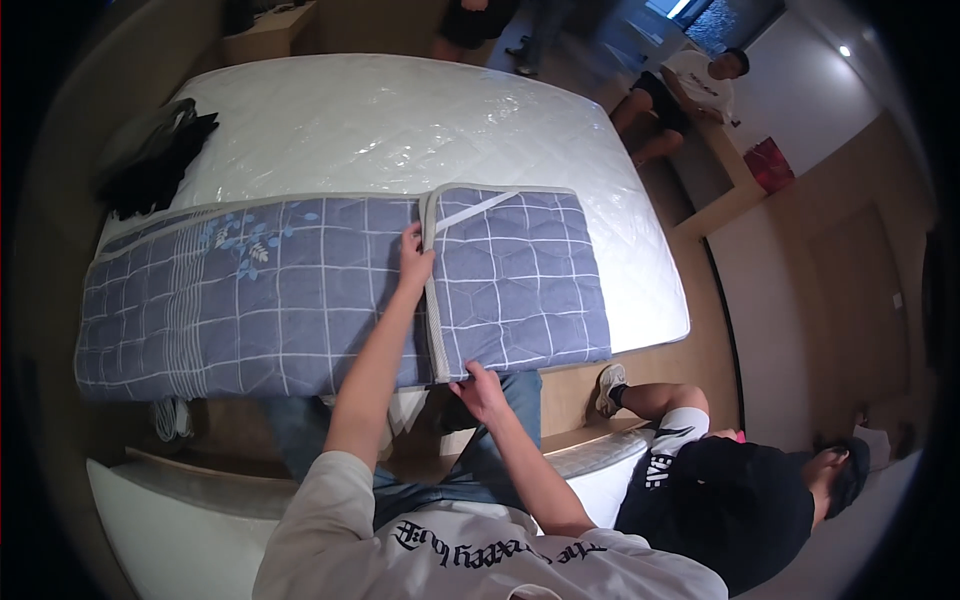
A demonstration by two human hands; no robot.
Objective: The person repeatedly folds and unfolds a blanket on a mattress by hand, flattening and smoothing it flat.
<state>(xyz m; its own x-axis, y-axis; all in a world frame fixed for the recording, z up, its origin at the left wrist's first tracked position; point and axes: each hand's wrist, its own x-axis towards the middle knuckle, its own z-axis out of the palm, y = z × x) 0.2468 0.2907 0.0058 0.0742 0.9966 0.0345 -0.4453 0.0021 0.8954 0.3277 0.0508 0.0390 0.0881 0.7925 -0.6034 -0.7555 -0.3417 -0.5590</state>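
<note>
A blue-grey checked, quilted mattress pad lies folded in a long strip on the near half of a white mattress. Its right end is doubled over into a folded section, whose pale bound edge runs away from me near the middle. A white elastic strap slants across that section's far corner. My left hand has its fingers closed on the bound edge, toward the far side. Nearer to me, my right hand pinches the pad at the near end of that edge.
The mattress has shiny clear plastic over it. Dark clothing lies at its left. Behind me is another plastic-wrapped mattress. A person in black sits close at my right; another person sits at the far right beside a red bag.
</note>
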